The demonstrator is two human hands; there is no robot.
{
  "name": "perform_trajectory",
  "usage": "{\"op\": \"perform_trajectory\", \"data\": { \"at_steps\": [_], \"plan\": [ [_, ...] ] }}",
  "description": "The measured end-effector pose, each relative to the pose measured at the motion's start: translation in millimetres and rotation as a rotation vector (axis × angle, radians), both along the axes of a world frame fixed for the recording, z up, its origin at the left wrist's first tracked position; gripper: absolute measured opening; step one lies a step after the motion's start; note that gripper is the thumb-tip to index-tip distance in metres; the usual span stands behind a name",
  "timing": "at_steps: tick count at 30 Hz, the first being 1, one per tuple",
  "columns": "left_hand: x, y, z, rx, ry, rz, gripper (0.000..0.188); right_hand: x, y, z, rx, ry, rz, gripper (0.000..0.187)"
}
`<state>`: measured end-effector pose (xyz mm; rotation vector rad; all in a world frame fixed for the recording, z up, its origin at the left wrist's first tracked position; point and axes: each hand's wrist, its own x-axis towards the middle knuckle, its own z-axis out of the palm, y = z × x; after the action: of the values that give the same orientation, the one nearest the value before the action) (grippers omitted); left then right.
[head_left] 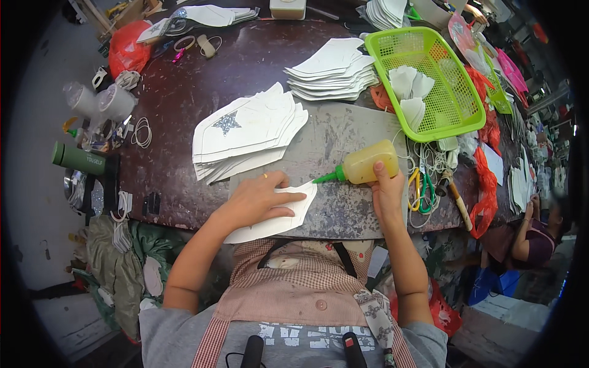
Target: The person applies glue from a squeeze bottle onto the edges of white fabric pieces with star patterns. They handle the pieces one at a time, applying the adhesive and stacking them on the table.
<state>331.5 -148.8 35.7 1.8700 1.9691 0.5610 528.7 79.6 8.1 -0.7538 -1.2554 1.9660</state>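
My right hand is wrapped round a squeeze glue bottle with yellowish contents and a green nozzle. The bottle lies tilted nearly level, its nozzle tip at the far right corner of a white cut piece. On that piece my left hand lies flat with fingers spread, pressing it against the grey work board. Just beyond the left hand stands a stack of white pieces, the top one bearing a glittery silver star. Another stack of white pieces sits farther back.
A green plastic basket with a few white pieces stands at the back right. Scissors, loose string and a wooden-handled tool lie right of the board. At the left edge are a green flask and plastic cups. Another person sits far right.
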Motion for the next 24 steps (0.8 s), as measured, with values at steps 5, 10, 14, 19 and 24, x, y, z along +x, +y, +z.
{"op": "perform_trajectory", "data": {
  "at_steps": [5, 10, 14, 19, 24],
  "plan": [
    [-0.4, -1.3, -2.5, 0.032, 0.001, 0.004, 0.041, -1.4, 1.3, -4.7, 0.037, -0.019, 0.019, 0.046],
    [0.3, -1.5, -2.7, 0.020, -0.011, 0.031, 0.045, 0.8, 2.5, -7.5, 0.047, -0.013, 0.021, 0.046],
    [0.3, -0.6, -4.8, 0.015, -0.027, 0.054, 0.048, 3.1, 2.6, -7.7, 0.052, -0.024, 0.020, 0.047],
    [1.0, -0.5, -3.4, 0.028, -0.004, 0.048, 0.049, -3.6, 0.5, -7.8, 0.040, -0.008, 0.000, 0.047],
    [1.7, 0.5, 0.0, -0.001, -0.031, 0.058, 0.048, -3.5, -1.6, -3.2, 0.042, -0.027, -0.007, 0.044]
  ]
}}
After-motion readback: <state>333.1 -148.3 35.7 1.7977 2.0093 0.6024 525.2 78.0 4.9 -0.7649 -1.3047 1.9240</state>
